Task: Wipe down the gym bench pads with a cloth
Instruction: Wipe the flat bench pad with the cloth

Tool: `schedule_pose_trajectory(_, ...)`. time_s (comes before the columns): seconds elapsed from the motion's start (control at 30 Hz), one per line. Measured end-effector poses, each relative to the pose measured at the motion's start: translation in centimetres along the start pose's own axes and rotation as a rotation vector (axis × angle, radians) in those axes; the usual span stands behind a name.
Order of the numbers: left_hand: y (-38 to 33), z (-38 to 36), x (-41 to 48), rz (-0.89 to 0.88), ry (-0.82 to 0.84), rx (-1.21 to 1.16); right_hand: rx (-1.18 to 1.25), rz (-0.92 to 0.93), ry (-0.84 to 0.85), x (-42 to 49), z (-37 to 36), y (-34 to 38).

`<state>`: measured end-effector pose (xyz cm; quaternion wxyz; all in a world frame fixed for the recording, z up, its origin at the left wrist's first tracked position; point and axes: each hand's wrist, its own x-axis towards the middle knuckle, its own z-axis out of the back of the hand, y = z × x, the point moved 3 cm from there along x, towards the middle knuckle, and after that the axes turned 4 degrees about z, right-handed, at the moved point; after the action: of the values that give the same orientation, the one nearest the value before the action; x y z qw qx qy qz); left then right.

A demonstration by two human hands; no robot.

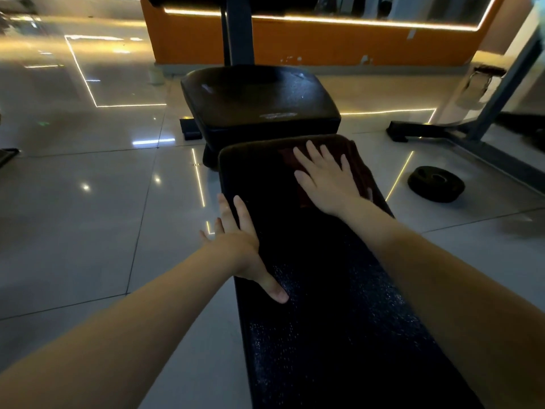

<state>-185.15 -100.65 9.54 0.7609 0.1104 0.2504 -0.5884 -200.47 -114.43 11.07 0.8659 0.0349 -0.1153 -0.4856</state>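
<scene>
A long black bench pad runs from the bottom of the view up the middle. Beyond its far end sits a shorter black seat pad. A dark red cloth lies on the far right part of the long pad. My right hand presses flat on the cloth with fingers spread straight. My left hand rests on the long pad's left edge, thumb on the top surface, fingers straight over the side. Fine wet specks show on the near half of the long pad.
A dark upright post rises behind the seat pad against an orange wall. A black weight plate lies on the glossy tile floor to the right. A rack's metal frame and foot stand at the far right.
</scene>
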Motion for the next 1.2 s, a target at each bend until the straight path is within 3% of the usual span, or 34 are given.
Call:
schedule_pose_trajectory(0.17, -0.1, -0.2, 0.4, -0.015, 0.014, -0.006, -0.037, 0.049, -0.054, -6.7, -1.1, -1.1)
schedule_pose_trajectory(0.3, -0.2, -0.2, 0.7, 0.015, 0.030, -0.012, -0.029, 0.014, -0.078, -1.3, -0.2, -2.5)
schedule_pose_trajectory(0.43, -0.1, -0.1, 0.8, 0.018, 0.030, 0.010, -0.003, -0.143, -0.030, 5.3, 0.7, -4.0)
schedule_pose_trajectory(0.53, 0.0, -0.1, 0.5, 0.008, 0.029, 0.007, 0.041, -0.143, 0.026, 6.0, 1.2, -4.1)
schedule_pose_trajectory(0.87, -0.3, -0.1, 0.5, 0.007, 0.037, 0.022, -0.037, 0.004, -0.007, -11.1, -1.0, -5.0)
schedule_pose_trajectory(1.0, -0.5, -0.1, 0.4, -0.008, 0.080, 0.029, -0.035, 0.019, -0.001, -5.7, -0.3, -5.8)
schedule_pose_trajectory(1.2, -0.7, 0.3, 0.6, 0.049, 0.051, 0.073, 0.003, -0.125, 0.016, 5.1, 0.7, -6.7)
